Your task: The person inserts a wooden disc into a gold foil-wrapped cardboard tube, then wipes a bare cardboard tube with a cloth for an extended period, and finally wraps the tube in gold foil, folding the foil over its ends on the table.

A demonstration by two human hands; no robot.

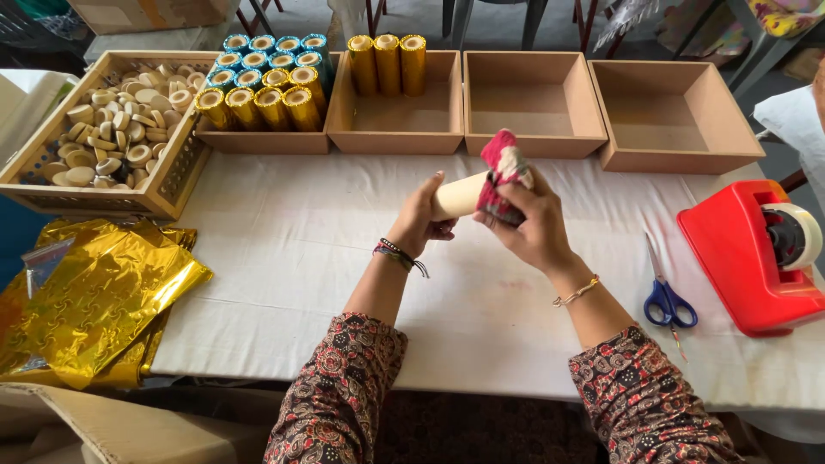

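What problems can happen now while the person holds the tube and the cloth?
1. The cloth covers only one end of the tube, so it may slip off.
2. The left hand holds the tube by its bare end; it may twist out of that grip.
3. The scissors lie near the right hand; a forearm could brush them.

**Colours on my feed**

I see a cream tube point(457, 196) wiped by a red-and-white patterned cloth point(501, 172). The bench point(292, 249) wears white cloth. Gold foil sheets point(94, 301) show a swirl pattern. Wrapped rolls stand gold point(258, 107) and teal point(266, 50). The boxes point(533, 103) are plain tan. The scissors point(669, 302) have blue handles, the tape dispenser point(743, 258) is red. The sleeves point(335, 395) are dark red-and-black floral print.
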